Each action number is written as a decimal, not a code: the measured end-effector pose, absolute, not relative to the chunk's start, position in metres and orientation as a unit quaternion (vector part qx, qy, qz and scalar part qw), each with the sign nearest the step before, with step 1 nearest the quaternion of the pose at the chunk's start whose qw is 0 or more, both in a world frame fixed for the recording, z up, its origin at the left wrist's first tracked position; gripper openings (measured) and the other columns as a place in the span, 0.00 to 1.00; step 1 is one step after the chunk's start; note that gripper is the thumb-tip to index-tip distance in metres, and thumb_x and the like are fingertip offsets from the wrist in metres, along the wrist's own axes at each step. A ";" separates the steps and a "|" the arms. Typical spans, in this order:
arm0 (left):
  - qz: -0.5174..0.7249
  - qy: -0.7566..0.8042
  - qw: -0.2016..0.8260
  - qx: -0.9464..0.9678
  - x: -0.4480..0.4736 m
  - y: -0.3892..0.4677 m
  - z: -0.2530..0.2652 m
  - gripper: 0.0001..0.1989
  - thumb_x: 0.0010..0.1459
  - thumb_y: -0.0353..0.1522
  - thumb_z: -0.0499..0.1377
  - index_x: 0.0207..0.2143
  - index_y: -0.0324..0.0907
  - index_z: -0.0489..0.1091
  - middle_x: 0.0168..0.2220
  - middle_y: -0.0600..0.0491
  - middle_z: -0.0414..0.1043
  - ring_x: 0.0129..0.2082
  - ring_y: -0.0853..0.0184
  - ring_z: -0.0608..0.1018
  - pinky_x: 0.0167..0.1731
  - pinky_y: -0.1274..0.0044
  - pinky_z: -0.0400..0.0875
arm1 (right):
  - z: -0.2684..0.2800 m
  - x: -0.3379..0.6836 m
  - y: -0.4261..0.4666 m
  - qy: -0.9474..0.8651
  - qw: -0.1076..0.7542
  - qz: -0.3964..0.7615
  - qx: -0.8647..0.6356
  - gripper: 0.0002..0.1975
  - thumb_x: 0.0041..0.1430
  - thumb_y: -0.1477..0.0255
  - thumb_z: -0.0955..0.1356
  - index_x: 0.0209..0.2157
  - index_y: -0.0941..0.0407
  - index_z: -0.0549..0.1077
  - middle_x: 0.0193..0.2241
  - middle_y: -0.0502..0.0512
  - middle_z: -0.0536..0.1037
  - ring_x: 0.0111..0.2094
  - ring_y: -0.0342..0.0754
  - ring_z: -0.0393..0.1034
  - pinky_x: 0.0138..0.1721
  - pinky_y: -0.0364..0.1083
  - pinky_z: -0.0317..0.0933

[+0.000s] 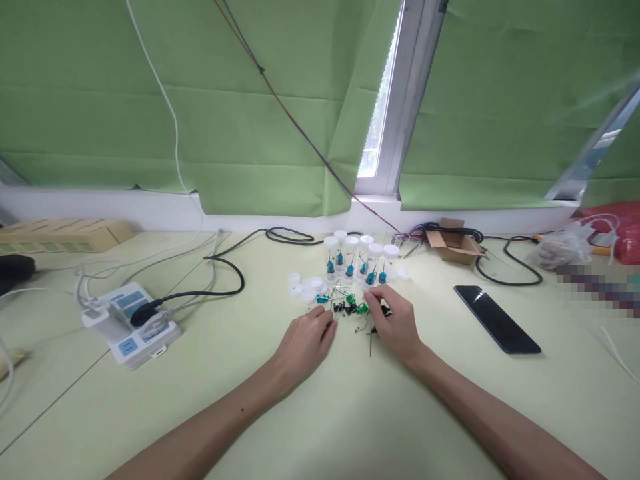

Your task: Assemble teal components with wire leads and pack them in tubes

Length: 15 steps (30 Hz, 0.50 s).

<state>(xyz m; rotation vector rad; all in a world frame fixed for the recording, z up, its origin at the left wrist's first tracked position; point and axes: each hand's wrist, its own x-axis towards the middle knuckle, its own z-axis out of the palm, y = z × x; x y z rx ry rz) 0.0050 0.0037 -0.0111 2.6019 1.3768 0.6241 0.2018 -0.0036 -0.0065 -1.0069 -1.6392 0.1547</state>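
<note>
My left hand (306,341) rests on the table at the near left of a small pile, its fingers curled and pressed together. A thin metal rod (331,299) rises by its fingertips; whether they grip it I cannot tell. At the pile's right side, the thumb and forefinger of my right hand (396,321) are pinched together, hiding what is between them. Close below them a thin dark rod (371,343) points toward me. Between the hands lie green parts (363,309), black parts (340,307) and a blue metal part (323,299).
Behind the pile stand several clear vials (351,260) with white caps and blue parts inside. Loose white caps (310,293) lie left of them. A phone (497,320) and a small open cardboard box (455,243) are on the right, a power strip (135,323) with plugs on the left.
</note>
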 end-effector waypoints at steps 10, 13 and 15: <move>0.174 0.446 0.046 0.877 0.005 0.002 -0.009 0.14 0.67 0.31 0.44 0.28 0.42 0.62 0.31 0.52 0.66 0.25 0.66 0.70 0.25 0.75 0.60 | -0.006 0.202 -0.003 -0.699 0.567 0.070 -0.429 0.10 0.66 0.72 0.62 0.29 0.55 0.67 0.24 0.51 0.69 0.27 0.46 0.62 0.30 0.45 0.58; 0.173 0.440 0.050 0.880 0.005 0.002 -0.008 0.14 0.67 0.30 0.45 0.28 0.42 0.62 0.31 0.52 0.65 0.25 0.67 0.70 0.25 0.75 0.59 | -0.006 0.202 -0.003 -0.699 0.569 0.072 -0.427 0.10 0.66 0.73 0.62 0.29 0.55 0.67 0.24 0.51 0.68 0.27 0.46 0.61 0.30 0.45 0.57; 0.174 0.436 0.053 0.881 0.005 0.002 -0.008 0.14 0.66 0.30 0.45 0.27 0.42 0.62 0.30 0.53 0.65 0.25 0.68 0.70 0.25 0.75 0.59 | -0.006 0.202 -0.004 -0.699 0.569 0.071 -0.427 0.10 0.66 0.73 0.62 0.29 0.55 0.67 0.24 0.51 0.69 0.27 0.46 0.61 0.30 0.45 0.57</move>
